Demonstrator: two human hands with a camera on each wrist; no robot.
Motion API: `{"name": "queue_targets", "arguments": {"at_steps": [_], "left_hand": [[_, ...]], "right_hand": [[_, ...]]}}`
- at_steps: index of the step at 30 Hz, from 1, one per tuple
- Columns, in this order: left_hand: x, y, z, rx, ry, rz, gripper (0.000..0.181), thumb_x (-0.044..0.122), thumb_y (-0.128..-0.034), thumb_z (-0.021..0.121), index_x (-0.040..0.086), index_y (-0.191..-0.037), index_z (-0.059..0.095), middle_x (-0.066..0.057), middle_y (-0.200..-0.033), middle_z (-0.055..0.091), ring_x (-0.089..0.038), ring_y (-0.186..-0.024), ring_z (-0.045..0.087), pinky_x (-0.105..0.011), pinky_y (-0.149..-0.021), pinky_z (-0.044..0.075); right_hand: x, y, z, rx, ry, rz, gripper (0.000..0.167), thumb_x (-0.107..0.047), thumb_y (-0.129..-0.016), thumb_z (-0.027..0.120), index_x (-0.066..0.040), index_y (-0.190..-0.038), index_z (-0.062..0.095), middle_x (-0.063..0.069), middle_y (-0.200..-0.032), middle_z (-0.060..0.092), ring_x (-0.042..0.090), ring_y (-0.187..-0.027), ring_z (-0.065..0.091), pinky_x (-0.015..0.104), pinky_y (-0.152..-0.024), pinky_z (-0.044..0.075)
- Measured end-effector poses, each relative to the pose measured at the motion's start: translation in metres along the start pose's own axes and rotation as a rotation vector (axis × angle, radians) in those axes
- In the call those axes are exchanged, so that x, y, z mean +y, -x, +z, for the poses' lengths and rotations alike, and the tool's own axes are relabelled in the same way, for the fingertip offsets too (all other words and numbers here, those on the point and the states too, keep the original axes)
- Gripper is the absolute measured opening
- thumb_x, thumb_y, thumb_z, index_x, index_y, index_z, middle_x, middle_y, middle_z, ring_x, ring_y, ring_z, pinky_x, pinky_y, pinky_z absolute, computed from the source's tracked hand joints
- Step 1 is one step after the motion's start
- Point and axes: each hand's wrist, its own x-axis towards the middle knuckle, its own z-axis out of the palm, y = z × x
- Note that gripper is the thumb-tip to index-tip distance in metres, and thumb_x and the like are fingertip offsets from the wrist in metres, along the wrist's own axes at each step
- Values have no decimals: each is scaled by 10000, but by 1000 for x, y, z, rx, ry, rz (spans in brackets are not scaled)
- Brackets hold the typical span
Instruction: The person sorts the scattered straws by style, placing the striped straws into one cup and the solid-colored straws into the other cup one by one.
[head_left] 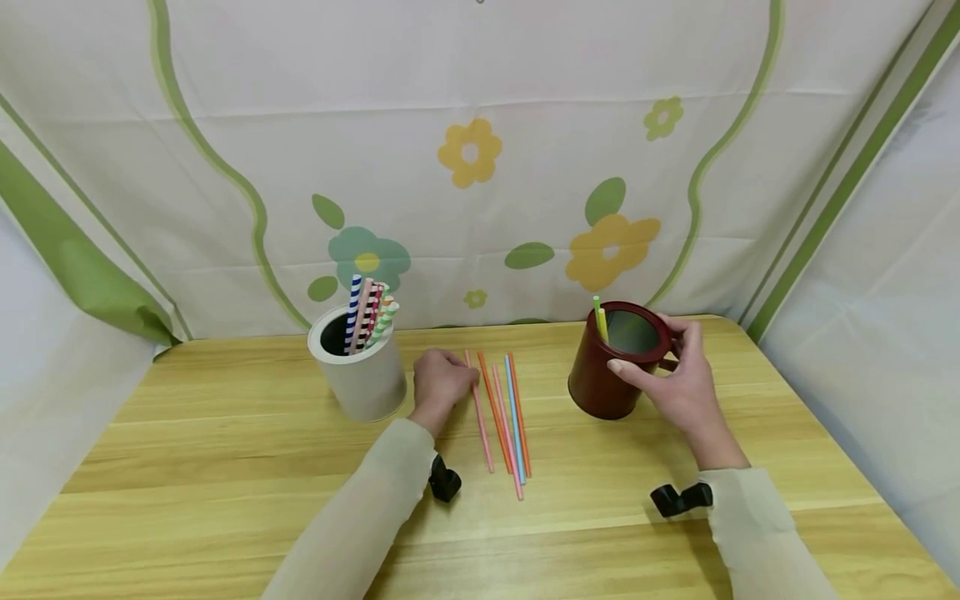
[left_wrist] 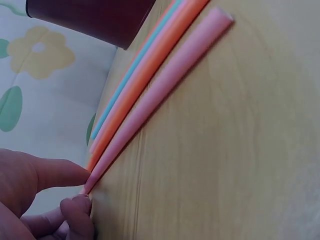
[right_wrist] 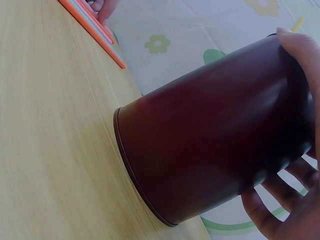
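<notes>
My left hand (head_left: pixel 438 385) pinches the far end of the leftmost pink straw (head_left: pixel 483 425), which lies on the table. In the left wrist view the thumb and a finger meet at that straw (left_wrist: pixel 160 92). Just right of it lie several more straws, among them orange ones (head_left: pixel 521 417), a blue one (head_left: pixel 514 417) and another pink one (head_left: pixel 509 433). My right hand (head_left: pixel 686 387) grips a dark red mug-like canister (head_left: pixel 600 379), thumb near the rim and fingers round the handle side. A green straw (head_left: pixel 597 303) and a yellow straw (head_left: pixel 602 325) stand in it.
A white canister (head_left: pixel 363 383) stands left of my left hand, holding several striped paper straws (head_left: pixel 360 312). The wooden table (head_left: pixel 225 467) ends at the back against a flowered curtain (head_left: pixel 525 192). More fabric hangs at both sides.
</notes>
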Motion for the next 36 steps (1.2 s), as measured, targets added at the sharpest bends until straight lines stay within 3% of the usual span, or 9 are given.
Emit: {"name": "queue_targets", "arguments": {"at_steps": [5, 10, 18, 25, 28, 31, 36], "left_hand": [[-12, -18, 7, -39, -11, -19, 106, 148, -816, 827, 149, -722, 780, -23, -590, 705, -152, -456, 625, -274, -440, 503], [-11, -19, 8, -44, -12, -22, 85, 151, -840, 798, 134, -759, 781, -38, -584, 716, -162, -427, 643, -257, -406, 502], [2, 1, 0, -33, 20, 0, 139, 112, -887, 753, 90, -751, 768, -40, -578, 698, -145, -402, 612, -264, -414, 495], [22, 25, -10, -10, -5, -45, 169, 129, -944, 752, 68, -789, 782, -17, -560, 661, -111, -399, 561, -210, -411, 448], [23, 27, -11, -12, -16, -44, 185, 142, -963, 740, 58, -805, 787, -10, -567, 650, -107, -412, 559, -197, -409, 434], [19, 21, -10, -25, -8, -44, 187, 147, -963, 736, 51, -813, 792, -31, -595, 676, -123, -419, 582, -218, -412, 464], [3, -3, -1, -14, -7, -10, 163, 200, -951, 746, 85, -856, 813, -51, -694, 747, -151, -502, 660, -269, -465, 528]], "right_hand": [[0, 0, 0, 2, -2, -2, 867, -211, -887, 897, -106, -1551, 350, 69, -1572, 502, 52, -1245, 496, 263, -928, 433], [0, 0, 0, 8, -5, -2, 875, -209, -881, 900, -101, -1553, 350, 72, -1563, 511, 52, -1240, 498, 263, -927, 433], [-1, 1, 0, 11, 2, 0, 869, -223, -883, 901, -99, -1547, 353, 54, -1544, 515, 1, -1214, 499, 257, -926, 443], [-1, 1, 1, -1, 7, 4, 876, -245, -889, 900, -91, -1550, 346, 78, -1560, 522, 58, -1231, 498, 219, -927, 447], [-2, 1, 2, 0, 4, 1, 876, -242, -889, 899, -79, -1548, 345, 88, -1557, 523, 80, -1232, 499, 218, -921, 448], [-3, 2, 2, 1, 4, -4, 873, -238, -891, 895, -74, -1550, 346, 91, -1554, 523, 84, -1228, 499, 231, -923, 450], [-3, 2, 1, 3, 7, 7, 872, -250, -895, 893, -94, -1554, 344, 90, -1549, 532, 84, -1239, 499, 227, -934, 447]]}}
